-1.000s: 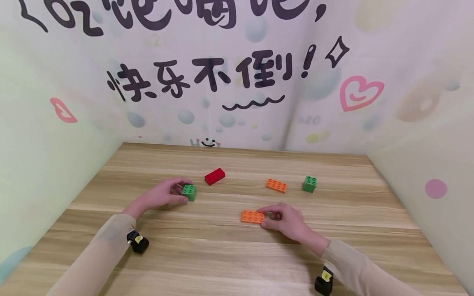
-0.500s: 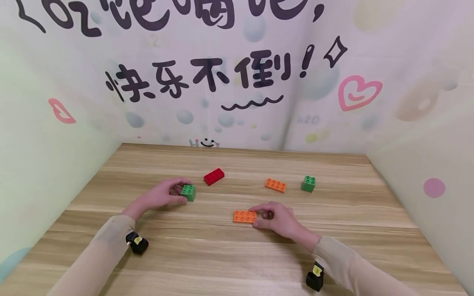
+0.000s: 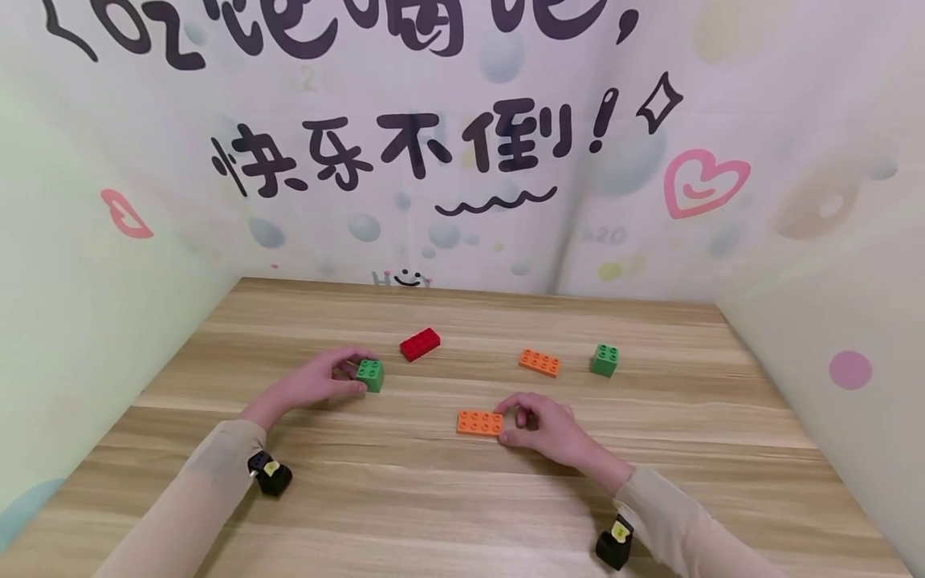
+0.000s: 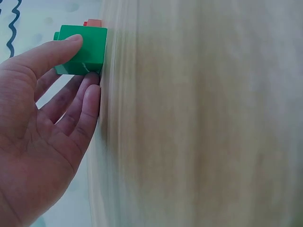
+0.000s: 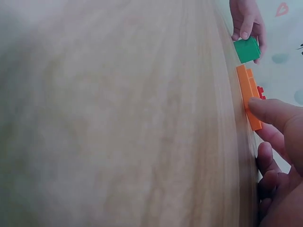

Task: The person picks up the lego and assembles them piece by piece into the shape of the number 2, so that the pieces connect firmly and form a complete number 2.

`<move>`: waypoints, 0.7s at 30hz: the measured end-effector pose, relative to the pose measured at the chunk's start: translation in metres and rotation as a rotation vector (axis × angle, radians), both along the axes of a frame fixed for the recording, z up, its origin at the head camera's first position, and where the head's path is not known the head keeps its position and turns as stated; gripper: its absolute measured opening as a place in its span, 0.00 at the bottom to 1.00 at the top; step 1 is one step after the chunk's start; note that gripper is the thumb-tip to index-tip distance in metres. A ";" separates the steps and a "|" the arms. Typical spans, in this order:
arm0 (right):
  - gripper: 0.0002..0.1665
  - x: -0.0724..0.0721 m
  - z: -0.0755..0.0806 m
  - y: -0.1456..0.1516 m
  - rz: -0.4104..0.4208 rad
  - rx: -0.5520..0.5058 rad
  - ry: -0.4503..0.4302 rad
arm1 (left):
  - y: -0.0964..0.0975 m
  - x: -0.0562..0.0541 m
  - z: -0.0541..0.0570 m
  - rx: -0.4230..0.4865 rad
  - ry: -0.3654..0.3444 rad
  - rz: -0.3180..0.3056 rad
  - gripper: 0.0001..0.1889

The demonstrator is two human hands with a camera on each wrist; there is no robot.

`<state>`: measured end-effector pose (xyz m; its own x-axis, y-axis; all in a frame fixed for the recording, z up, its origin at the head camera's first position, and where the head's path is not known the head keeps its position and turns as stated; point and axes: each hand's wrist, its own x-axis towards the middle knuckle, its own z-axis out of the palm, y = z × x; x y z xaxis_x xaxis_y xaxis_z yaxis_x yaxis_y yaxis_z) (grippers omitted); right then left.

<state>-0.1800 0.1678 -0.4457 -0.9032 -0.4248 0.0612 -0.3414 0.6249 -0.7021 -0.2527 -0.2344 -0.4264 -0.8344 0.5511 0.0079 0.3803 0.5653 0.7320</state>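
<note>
My left hand pinches a small green toy brick by its left side, studs up, low over the tabletop. In the left wrist view the thumb lies on the face of that green brick, with the other fingers below and behind it. To its right, my right hand holds the right end of a flat orange eight-stud brick between thumb and index finger. The right wrist view has the thumb tip over the near side of this orange brick; the remaining fingers curl under the palm.
Farther back on the wooden table lie a red brick, a second orange brick and another green brick. A printed cloth wall rises behind the table, with pale walls at both sides.
My right hand has slid the near orange brick a little left, towards the green one. Since half a second ago its index finger has drawn back to the brick's corner. The left hand stays put.
</note>
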 end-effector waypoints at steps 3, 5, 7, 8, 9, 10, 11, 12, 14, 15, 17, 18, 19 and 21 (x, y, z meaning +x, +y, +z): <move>0.19 -0.001 0.001 0.000 0.005 0.008 -0.006 | 0.001 0.000 0.000 -0.008 0.004 -0.001 0.24; 0.18 -0.001 0.001 0.001 0.003 0.014 -0.012 | 0.001 0.000 0.001 -0.008 0.005 0.000 0.24; 0.19 -0.002 0.001 0.001 0.001 0.019 -0.018 | 0.002 0.000 0.001 -0.005 0.006 0.002 0.24; 0.19 -0.002 0.001 0.001 0.002 0.020 -0.023 | 0.002 0.000 0.001 -0.006 0.006 0.003 0.24; 0.19 -0.003 0.001 0.001 0.006 0.017 -0.029 | 0.002 0.000 0.001 -0.006 0.006 0.003 0.24; 0.19 -0.003 0.002 0.001 0.012 0.013 -0.034 | 0.002 0.000 0.001 -0.005 0.005 0.004 0.24; 0.19 -0.004 0.002 0.001 0.021 0.008 -0.041 | 0.003 0.001 0.002 -0.004 0.005 0.004 0.24; 0.19 -0.004 0.003 0.002 0.030 0.002 -0.049 | 0.003 0.000 0.002 -0.004 0.005 0.004 0.24; 0.18 -0.006 0.004 0.002 0.050 -0.011 -0.063 | 0.003 0.000 0.002 -0.001 0.005 0.002 0.24; 0.18 -0.007 0.004 0.003 0.060 -0.014 -0.070 | 0.003 0.000 0.002 0.000 0.005 0.001 0.24; 0.18 -0.009 0.005 0.003 0.073 -0.013 -0.082 | 0.003 0.000 0.002 0.004 0.006 0.000 0.24; 0.18 -0.010 0.005 0.004 0.078 -0.011 -0.087 | 0.003 0.000 0.002 0.006 0.006 0.000 0.24; 0.17 -0.011 0.005 0.004 0.081 -0.010 -0.094 | 0.003 0.000 0.002 0.008 0.006 0.001 0.24; 0.17 -0.012 0.006 0.004 0.089 -0.010 -0.106 | 0.004 0.000 0.002 0.009 0.006 0.005 0.24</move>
